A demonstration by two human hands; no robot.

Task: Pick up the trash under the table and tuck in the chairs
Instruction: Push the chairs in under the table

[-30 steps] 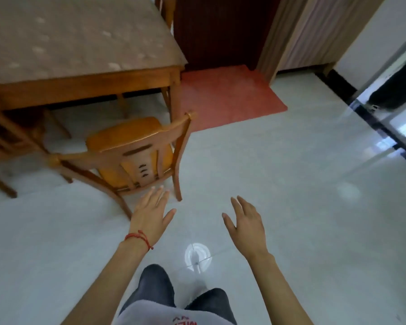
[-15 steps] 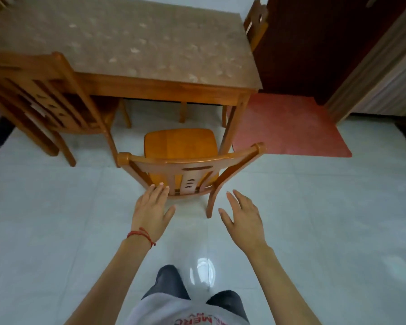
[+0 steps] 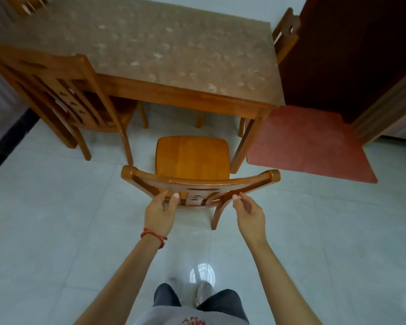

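Observation:
A wooden chair (image 3: 192, 158) stands pulled out in front of the table (image 3: 164, 57), its seat just clear of the table's near edge and beside the right front leg. My left hand (image 3: 161, 211) curls around the left part of the chair's backrest, thumb on the near side. My right hand (image 3: 247, 209) pinches the backrest's right part with thumb and fingers. No trash is visible on the floor under the table.
A second wooden chair (image 3: 63, 90) sits tucked at the table's left side. Another chair back (image 3: 285, 31) shows at the far right corner. A red mat (image 3: 307, 141) lies right of the table by a dark door (image 3: 352, 43). Pale tiled floor surrounds me.
Both hands went from open and hovering to closing on the chair's backrest. My view turned to face the chair and table squarely.

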